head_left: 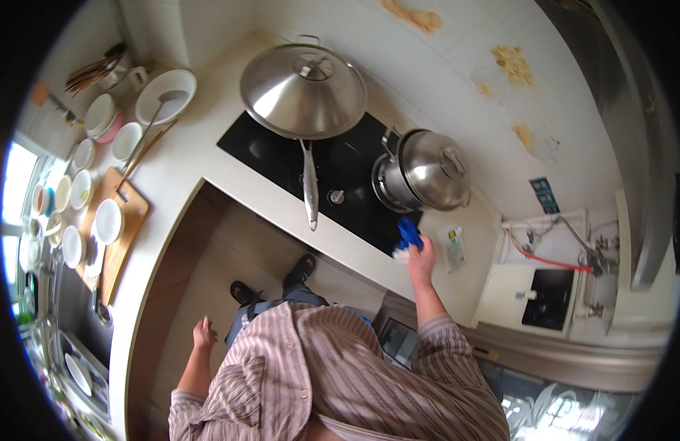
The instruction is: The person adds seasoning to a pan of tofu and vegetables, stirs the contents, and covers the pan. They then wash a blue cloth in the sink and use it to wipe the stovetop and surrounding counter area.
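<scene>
My right hand [422, 258] is closed around a blue brush [409, 232] with pale bristles, over the front right corner of the black glass cooktop [345, 165]. A stainless steel pot [428, 171] with its lid on stands on the right burner, just beyond that hand. On the left burner is a wok under a tall steel lid [304, 91], its long metal handle [310, 187] reaching over the counter's front edge. My left hand [204, 333] hangs low at my side over the floor, fingers loosely bent, holding nothing.
A plastic packet [453, 249] lies right of the cooktop. Left are a wooden cutting board [133, 212], a knife, several white bowls [127, 140], a large bowl [182, 82] with a ladle, and a sink [69, 308]. Gas pipes and a red hose [549, 262] run at the right wall.
</scene>
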Demonstrator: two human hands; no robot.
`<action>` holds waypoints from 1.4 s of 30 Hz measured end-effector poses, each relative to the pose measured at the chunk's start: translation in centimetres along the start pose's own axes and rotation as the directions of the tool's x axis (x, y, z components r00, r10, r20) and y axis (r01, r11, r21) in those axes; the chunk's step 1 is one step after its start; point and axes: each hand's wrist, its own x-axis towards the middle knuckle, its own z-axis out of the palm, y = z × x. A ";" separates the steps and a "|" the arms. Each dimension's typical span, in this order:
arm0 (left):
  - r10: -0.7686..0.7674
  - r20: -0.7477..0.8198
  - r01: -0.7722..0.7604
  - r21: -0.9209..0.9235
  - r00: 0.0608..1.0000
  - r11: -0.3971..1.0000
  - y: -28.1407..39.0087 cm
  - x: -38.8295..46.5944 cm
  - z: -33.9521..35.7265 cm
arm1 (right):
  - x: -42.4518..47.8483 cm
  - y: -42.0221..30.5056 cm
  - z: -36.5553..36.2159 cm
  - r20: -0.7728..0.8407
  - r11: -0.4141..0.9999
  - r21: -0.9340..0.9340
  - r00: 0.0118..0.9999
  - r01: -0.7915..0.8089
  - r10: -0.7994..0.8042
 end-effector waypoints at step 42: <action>0.108 -0.060 -0.095 0.188 0.992 0.978 14.1 -3.7 4.3 | -0.3 6.9 4.8 0.152 0.847 -0.525 0.988 0.078 0.004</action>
